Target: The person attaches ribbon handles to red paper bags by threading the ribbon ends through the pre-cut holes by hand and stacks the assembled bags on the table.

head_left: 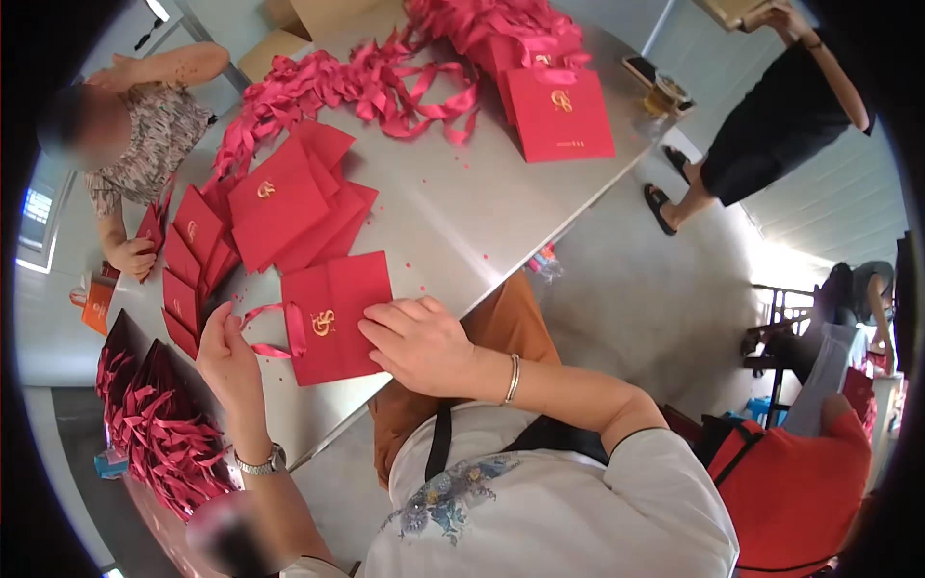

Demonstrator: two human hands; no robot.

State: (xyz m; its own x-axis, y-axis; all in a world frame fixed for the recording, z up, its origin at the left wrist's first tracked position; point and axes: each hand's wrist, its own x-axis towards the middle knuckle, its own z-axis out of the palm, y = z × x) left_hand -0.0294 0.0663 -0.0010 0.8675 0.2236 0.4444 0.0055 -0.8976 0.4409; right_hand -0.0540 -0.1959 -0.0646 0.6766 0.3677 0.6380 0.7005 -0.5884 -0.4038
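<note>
A red paper gift bag (349, 301) with a gold emblem lies flat near the table edge in front of me. My right hand (420, 345) rests flat on its right side, fingers stretched over the paper. From the bag's left side, a pink ribbon handle (294, 330) runs out to my left hand (229, 358). Those fingers are closed at the ribbon's far end, though the exact grip is partly hidden. Just beyond lie a fanned stack of red bags (275, 207) and, further left, several more red bags (193, 231).
Pink ribbons (337, 82) heap across the far table (501, 207), beside piled bags (564, 114). A phone and a glass cup (665, 96) stand at the corner. Another person's hand (133, 258) holds a red item at left. More ribboned bags (164, 424) sit lower left.
</note>
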